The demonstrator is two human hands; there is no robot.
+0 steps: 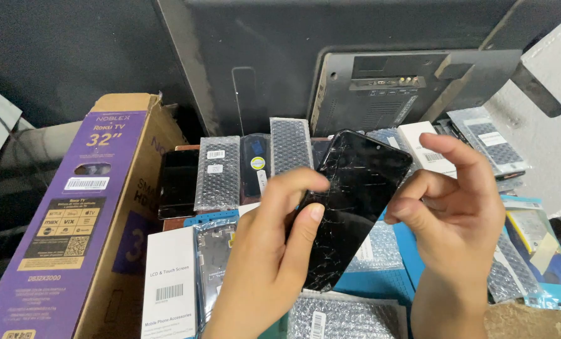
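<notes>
A black phone screen (349, 201) with cracked glass tilts upright in the middle of the view. My left hand (268, 251) grips its left edge, with the thumb and fingers wrapped over the front. My right hand (450, 207) is at the screen's right edge; its bent fingertips touch or nearly touch the side. The screen's lower end is hidden behind my left hand.
Behind stands the dark back of a flat television (381, 88). A purple and brown cardboard box (86, 213) leans at the left. Several bubble-wrapped phone parts (218, 172), a white parts box (170, 282) and blue packages (531, 251) lie below.
</notes>
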